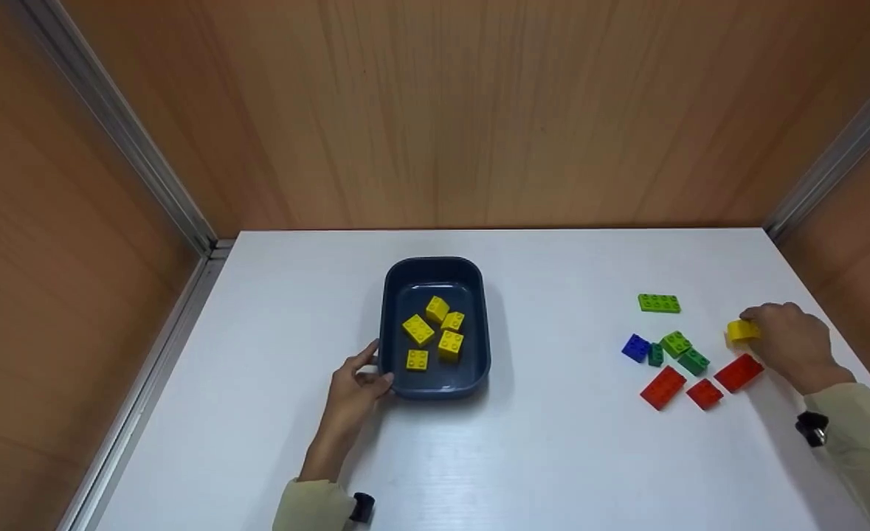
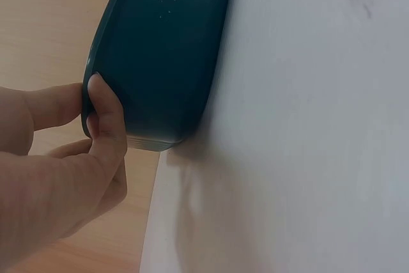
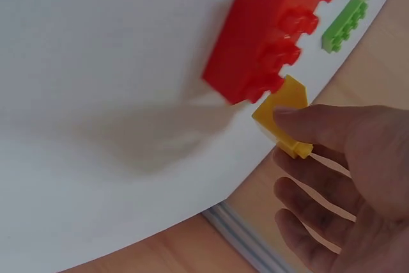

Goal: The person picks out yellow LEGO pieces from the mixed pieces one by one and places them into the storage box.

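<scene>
A dark blue tray [image 1: 436, 389] stands mid-table with several yellow building blocks [image 1: 418, 330] lying in it. My left hand [image 1: 353, 391] pinches the tray's near left rim; the left wrist view shows the thumb and fingers on either side of that rim [image 2: 96, 62]. At the right of the table, my right hand [image 1: 792, 343] holds a yellow building block [image 1: 741, 331]. In the right wrist view that yellow block [image 3: 285, 110] sits between thumb and fingertips, beside a red block [image 3: 255, 36]. Whether it touches the table cannot be told.
Left of my right hand lie red blocks [image 1: 663, 387], a blue block [image 1: 635, 348], dark green blocks [image 1: 694, 361] and light green blocks [image 1: 659, 303]. Wooden panels [image 1: 479, 118] rise behind and at both sides of the white table [image 1: 553, 457].
</scene>
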